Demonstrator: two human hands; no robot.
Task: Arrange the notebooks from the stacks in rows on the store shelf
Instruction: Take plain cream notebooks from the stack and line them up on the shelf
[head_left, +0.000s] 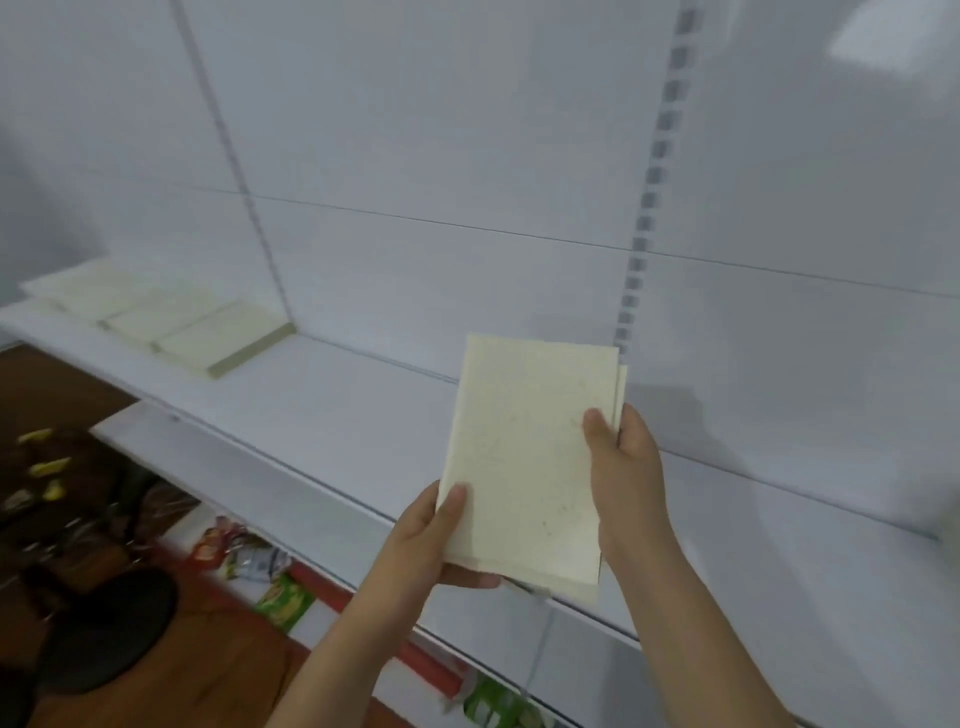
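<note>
1. Left hand: lower centre of the frame. Thumb lies on the front cover near the lower left corner of the held notebooks; fingers curl underneath and support the bottom edge. Holding.
2. Right hand: right of centre. Thumb pressed on the cover at the right edge, fingers wrapped behind. Holding the same item.
3. Held notebooks: cream covers, faintly speckled, upright and slightly tilted, carried in the air in front of the shelf, not touching it. A second edge shows behind the front cover at the upper right, and more edges at the bottom; exact count cannot be told.
4. Shelf: white, running diagonally from left centre to lower right. Its front lip passes just behind and below the held item.
5. Row of notebooks: cream, lying flat on the shelf at the left of the frame, side by side and touching, against the back panel. Blurred; count uncertain.
6. Back panel: white, with a slotted upright strip right of centre.
7. Lower shelf: white, beneath the first.
8. Packaged goods: red, green and silver packets at lower left, under the lower shelf.
9. Floor: brown wood, lower left, bearing a round black object; small yellow items at far left.
</note>
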